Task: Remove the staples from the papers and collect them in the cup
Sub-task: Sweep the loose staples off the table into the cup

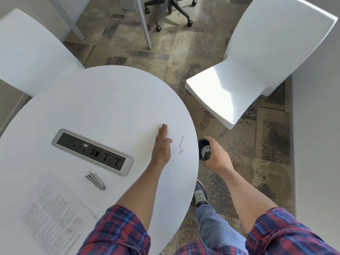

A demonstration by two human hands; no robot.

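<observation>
My left hand lies flat on the round white table, fingers together and edge-on, just left of a small row of loose staples near the table's right rim. My right hand holds a dark cup just beyond and below that rim, its mouth tilted toward the table; pale staples show inside it. Printed papers lie at the table's near left. A metal staple remover rests beside them.
A grey power and socket panel is set into the table's middle. White chairs stand at the far left and right. My foot is on the carpet by the table's edge. An office chair base stands farther off.
</observation>
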